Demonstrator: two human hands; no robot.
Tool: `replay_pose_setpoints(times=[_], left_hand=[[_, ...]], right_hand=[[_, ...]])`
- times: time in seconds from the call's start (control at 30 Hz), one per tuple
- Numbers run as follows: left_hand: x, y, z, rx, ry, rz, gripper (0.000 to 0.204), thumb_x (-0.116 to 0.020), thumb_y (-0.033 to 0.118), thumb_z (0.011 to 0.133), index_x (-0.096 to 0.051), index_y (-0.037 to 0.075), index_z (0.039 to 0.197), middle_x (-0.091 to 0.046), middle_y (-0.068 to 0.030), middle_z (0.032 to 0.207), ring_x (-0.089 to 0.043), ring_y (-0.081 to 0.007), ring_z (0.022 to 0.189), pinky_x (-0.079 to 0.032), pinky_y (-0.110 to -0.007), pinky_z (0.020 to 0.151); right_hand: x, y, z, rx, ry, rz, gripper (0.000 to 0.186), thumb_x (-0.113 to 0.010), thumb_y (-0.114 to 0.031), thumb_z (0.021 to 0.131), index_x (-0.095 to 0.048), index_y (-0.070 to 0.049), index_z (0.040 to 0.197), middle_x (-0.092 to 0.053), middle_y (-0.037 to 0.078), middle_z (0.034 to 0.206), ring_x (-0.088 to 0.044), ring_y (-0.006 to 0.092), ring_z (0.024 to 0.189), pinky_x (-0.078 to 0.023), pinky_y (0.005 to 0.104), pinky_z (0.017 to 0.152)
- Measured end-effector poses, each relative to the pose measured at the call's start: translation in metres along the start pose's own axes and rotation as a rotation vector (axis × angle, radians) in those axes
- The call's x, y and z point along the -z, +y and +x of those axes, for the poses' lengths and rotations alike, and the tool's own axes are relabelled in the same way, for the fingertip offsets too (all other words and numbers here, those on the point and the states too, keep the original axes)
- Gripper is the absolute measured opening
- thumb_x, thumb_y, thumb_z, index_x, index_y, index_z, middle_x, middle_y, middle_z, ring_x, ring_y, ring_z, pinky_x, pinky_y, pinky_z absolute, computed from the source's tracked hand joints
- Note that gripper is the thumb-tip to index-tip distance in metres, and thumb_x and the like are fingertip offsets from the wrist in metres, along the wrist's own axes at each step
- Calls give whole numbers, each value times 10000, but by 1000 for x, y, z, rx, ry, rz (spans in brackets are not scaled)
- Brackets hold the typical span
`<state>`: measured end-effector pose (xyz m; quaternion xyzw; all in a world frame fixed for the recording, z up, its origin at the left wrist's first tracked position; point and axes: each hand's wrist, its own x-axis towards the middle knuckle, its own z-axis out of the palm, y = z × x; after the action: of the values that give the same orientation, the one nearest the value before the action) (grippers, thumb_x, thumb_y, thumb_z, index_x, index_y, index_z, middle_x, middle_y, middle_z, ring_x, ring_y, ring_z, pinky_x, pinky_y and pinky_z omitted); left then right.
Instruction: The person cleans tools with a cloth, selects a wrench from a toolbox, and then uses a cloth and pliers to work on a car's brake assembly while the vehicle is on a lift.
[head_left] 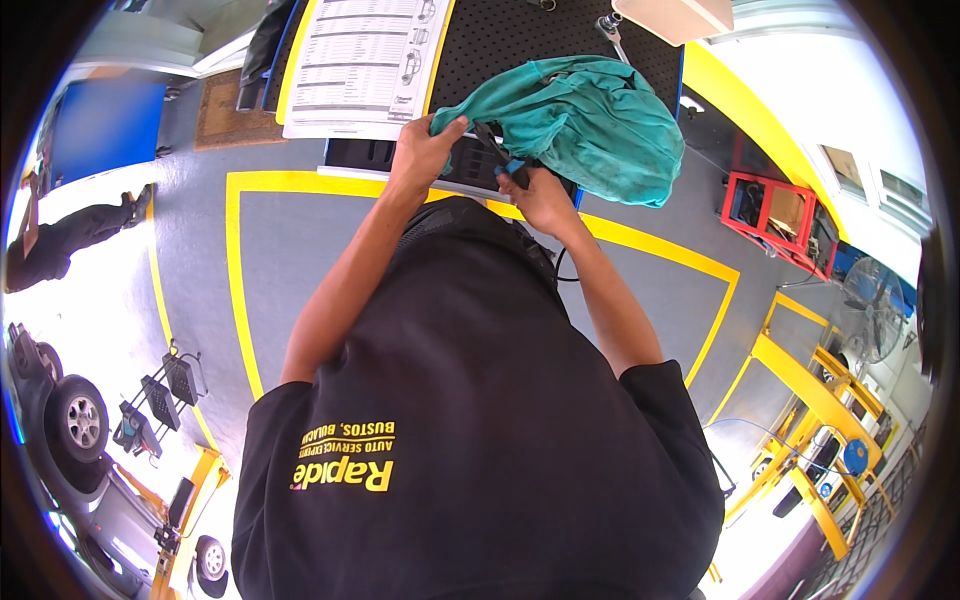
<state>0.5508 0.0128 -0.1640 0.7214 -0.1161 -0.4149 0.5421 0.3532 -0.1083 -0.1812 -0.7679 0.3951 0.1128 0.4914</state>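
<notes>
One black-and-blue hand tool (514,165) sits wrapped in our right hand (545,203); our left hand (420,158) pinches the teal cloth (590,125) at its left edge, probably steadying it. Cloth covers the black mat's (500,55) near right; farther lies a ratchet (614,38).

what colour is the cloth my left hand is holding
Teal green; the cloth shows in the head view.

The crumpled teal-green fabric cloth (590,120) is darkly smudged. The slim black hand tool (489,138) is accented in blue. The flat black worktop (505,50) is dot-patterned. The grey floor (300,245) is lined in yellow.
</notes>
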Motion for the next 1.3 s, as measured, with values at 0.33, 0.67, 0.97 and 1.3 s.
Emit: replay_pose_setpoints(times=[0.33, 0.67, 0.97, 1.3], left_hand=[[1, 3, -5, -80, 62, 21, 472, -741, 412, 1004, -718, -25, 1181, -658, -32, 815, -555, -107, 726, -471, -320, 659], [-4, 24, -18, -631, 290, 469, 186, -679, 203, 1023, -749, 142, 1184, -725, -126, 1020, -707, -345, 899, -555, -430, 796], [-6, 13, -14, -946, 283, 640, 234, -725, -11, 928, -807, 132, 1093, -716, -96, 1099, -711, -299, 977, -573, -429, 846], [-2, 4, -12, -1010, 207, 667, 242, -777, 38, 879, -791, 133, 1101, -696, -54, 1090, -654, -287, 1004, -542, -427, 904]], right_hand=[[25, -12, -24, 54, 24, -347, 424, -702, -350, 1017, -736, 67, 1089, -744, 312, 1010, -700, 500, 1018, -540, 525, 896], [41, -32, -52, 42, 44, -151, 396, -683, -348, 1059, -712, 45, 1022, -761, 156, 872, -730, 279, 820, -543, 414, 797], [47, -54, -62, 33, 71, -129, 412, -696, -343, 1041, -706, 68, 1070, -745, 236, 910, -714, 374, 860, -527, 450, 818], [50, -55, -51, -25, 13, -216, 436, -700, -357, 1028, -719, 77, 1057, -730, 327, 996, -701, 507, 1003, -534, 528, 858]])
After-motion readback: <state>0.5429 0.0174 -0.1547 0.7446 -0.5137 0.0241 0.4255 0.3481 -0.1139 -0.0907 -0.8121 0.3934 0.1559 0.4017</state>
